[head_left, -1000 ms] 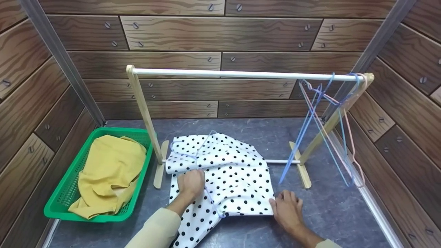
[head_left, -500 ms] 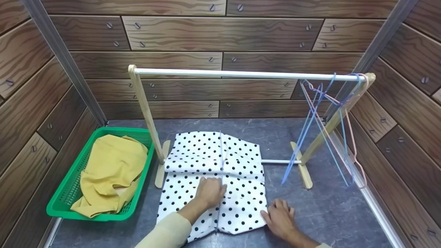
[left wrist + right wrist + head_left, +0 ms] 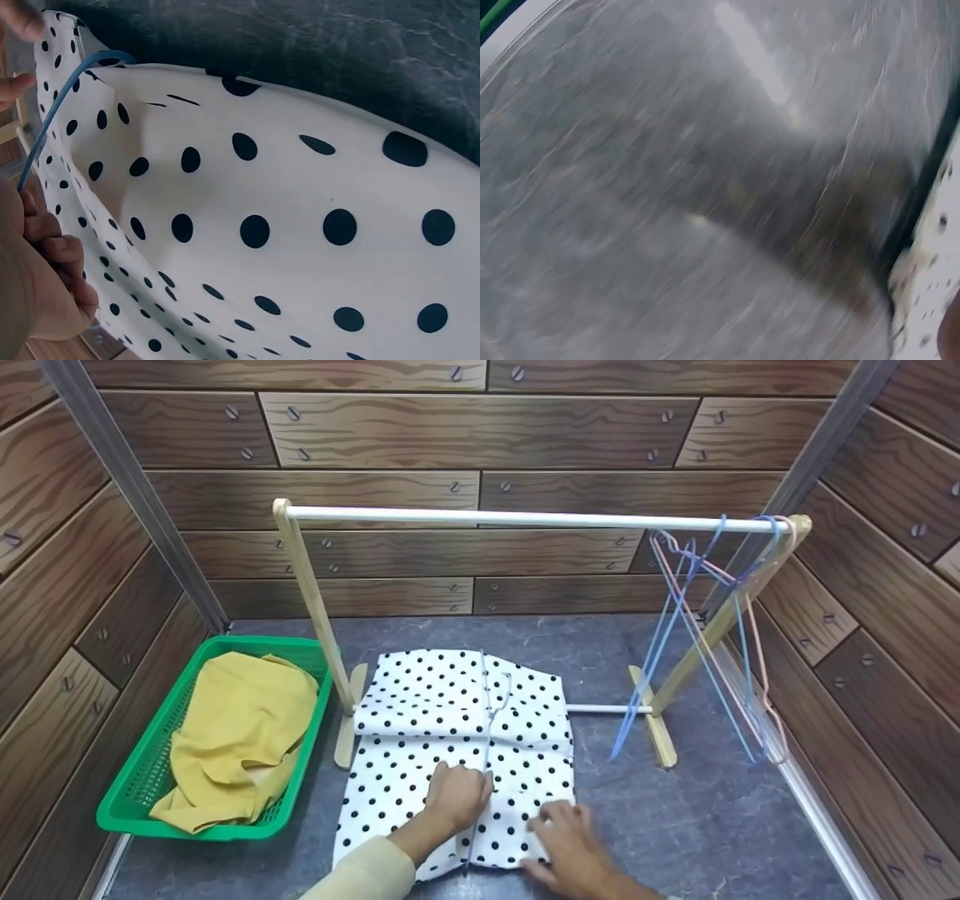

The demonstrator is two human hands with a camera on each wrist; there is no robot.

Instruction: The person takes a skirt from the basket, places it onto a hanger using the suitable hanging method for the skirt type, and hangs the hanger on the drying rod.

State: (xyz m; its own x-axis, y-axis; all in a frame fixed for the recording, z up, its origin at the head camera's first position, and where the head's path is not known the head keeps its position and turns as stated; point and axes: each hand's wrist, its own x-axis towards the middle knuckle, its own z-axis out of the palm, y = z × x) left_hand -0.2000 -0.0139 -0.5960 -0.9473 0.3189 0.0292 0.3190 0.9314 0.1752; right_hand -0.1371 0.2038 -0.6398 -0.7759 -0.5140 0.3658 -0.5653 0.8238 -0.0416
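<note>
polka-dot cloth (image 3: 420, 757), white with black dots, spread on the gray tabletop (image 3: 720, 840), near-center. its far part lies between the rack's feet, covering the left stretch of the lower bar (image 3: 607, 709); a fold line crosses it left to right.

left hand (image 3: 459, 795) over the cloth's middle: grip closed, fingers curled round a thin blue hanger (image 3: 487, 742), which runs near to far along the cloth, hook at the far end. left wrist view shows the wire entering the fist.

right hand (image 3: 566, 840) at the cloth's near right edge: grip open, fingers spread, slightly blurred; cannot tell whether they touch the fabric.

farther off: wooden clothes rack (image 3: 311, 600) with white top bar (image 3: 480, 517); spare hangers (image 3: 620, 745), blue and pink, bunched at its right end. left: green basket (image 3: 120, 819) holding a crumpled yellow cloth (image 3: 240, 727).
</note>
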